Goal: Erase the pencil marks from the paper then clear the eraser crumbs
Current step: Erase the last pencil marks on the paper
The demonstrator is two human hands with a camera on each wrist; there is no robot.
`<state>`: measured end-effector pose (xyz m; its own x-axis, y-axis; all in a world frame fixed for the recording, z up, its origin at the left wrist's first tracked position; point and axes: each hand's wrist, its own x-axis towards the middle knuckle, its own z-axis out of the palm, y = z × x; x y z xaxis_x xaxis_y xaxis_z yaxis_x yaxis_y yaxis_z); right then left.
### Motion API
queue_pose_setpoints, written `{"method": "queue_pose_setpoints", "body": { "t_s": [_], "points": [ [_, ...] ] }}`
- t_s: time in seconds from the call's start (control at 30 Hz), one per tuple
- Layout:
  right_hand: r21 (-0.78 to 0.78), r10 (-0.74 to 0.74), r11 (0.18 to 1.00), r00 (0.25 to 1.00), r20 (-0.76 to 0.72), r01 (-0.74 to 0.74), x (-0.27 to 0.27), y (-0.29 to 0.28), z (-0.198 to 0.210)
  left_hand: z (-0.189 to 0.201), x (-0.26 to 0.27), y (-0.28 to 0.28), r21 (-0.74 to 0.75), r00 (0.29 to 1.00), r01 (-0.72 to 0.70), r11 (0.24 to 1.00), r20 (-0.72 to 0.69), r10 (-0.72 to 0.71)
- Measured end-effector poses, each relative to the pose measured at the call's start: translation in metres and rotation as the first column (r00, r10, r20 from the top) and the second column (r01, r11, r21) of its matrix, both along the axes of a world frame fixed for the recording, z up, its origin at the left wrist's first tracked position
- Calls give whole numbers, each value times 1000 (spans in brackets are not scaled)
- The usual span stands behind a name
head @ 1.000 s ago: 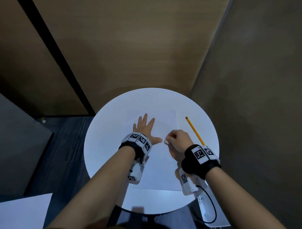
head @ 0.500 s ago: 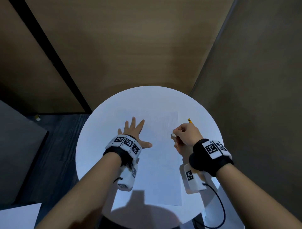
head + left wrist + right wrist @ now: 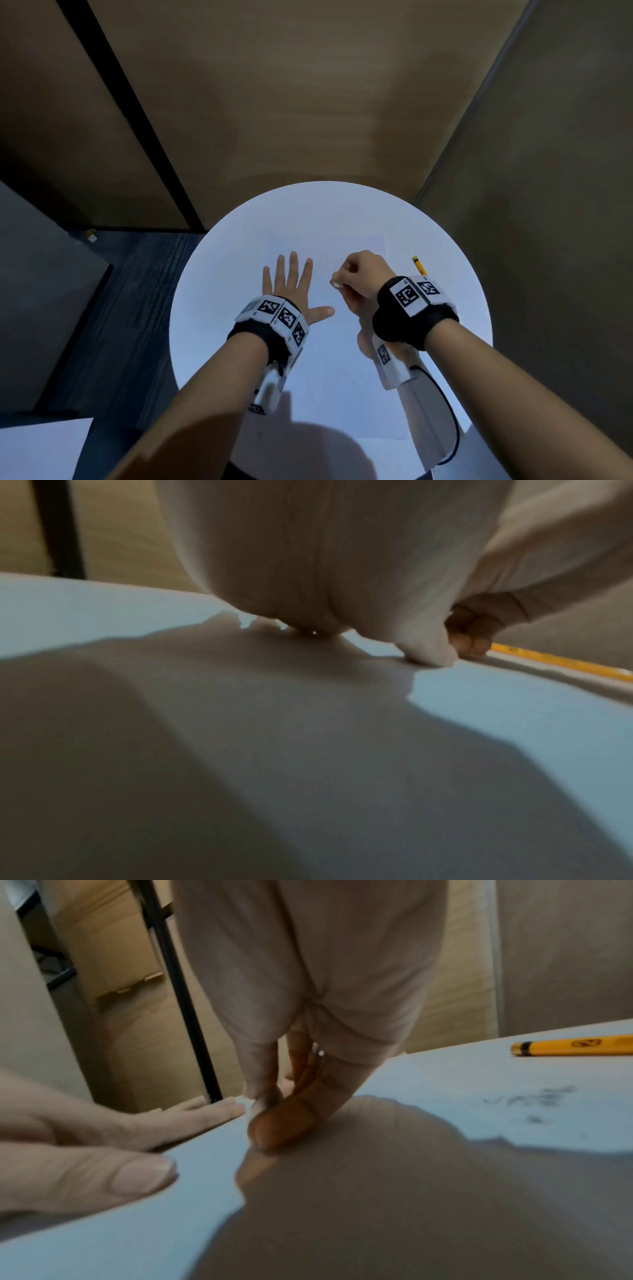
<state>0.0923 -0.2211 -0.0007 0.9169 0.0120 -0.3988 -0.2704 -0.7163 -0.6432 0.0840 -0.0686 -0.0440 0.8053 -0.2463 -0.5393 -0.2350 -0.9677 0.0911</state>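
The left hand (image 3: 289,284) lies flat with fingers spread, seemingly pinning the paper (image 3: 329,377) mid-table, so the right hand (image 3: 359,274), pinching the eraser (image 3: 336,283), can rub the marks (image 3: 537,1099) near the paper's far edge.

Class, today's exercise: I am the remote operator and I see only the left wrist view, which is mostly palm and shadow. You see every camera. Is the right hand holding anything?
Observer: Yes. In the head view the right hand pinches a small white eraser between thumb and fingers.
Operator: Are there pencil marks on the sheet?
Observer: Yes. The right wrist view shows smudged grey pencil marks on the white paper sheet, between the fingers and the yellow pencil.
Operator: How does the left hand lie?
Observer: The head view shows the left hand flat on the paper near its left edge, fingers spread.
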Motion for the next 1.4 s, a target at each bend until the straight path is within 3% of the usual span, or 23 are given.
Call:
{"method": "queue_pose_setpoints", "body": {
  "t_s": [0.27, 0.5, 0.67, 0.83, 0.97, 1.1, 1.23, 1.4],
  "points": [
    [-77, 129, 989, 991, 43, -125, 3, -4, 0, -2, 4, 0, -65, 998, 38, 997, -55, -42],
    [-3, -56, 998, 991, 125, 57, 11, -1, -6, -2, 2, 3, -88, 996, 24, 996, -80, -32],
    [-48, 136, 989, 989, -50, -139, 15, 0, 2, -2, 3, 3, -104, 996, 9, 995, -87, -18],
    [-11, 5, 1000, 999, 48, -5, 15, 2, -3, -2, 3, 2, -131, 996, -6, 991, -88, -5],
    [-14, 116, 993, 992, -41, -116, 11, 0, -1, -2, 4, 2, -140, 996, -18, 990, -86, 6],
    [-9, -18, 1000, 996, 83, 19, 13, 4, -5, -1, 4, 1, -133, 996, -19, 991, -88, 7],
    [-63, 141, 987, 988, -62, -145, 14, 6, 3, -2, 4, 2, -138, 996, -28, 990, -91, 16],
    [-86, 39, 996, 997, 71, -33, 16, 11, -1, -2, 5, 1, -133, 995, -43, 990, -90, 32]
  ]
}}
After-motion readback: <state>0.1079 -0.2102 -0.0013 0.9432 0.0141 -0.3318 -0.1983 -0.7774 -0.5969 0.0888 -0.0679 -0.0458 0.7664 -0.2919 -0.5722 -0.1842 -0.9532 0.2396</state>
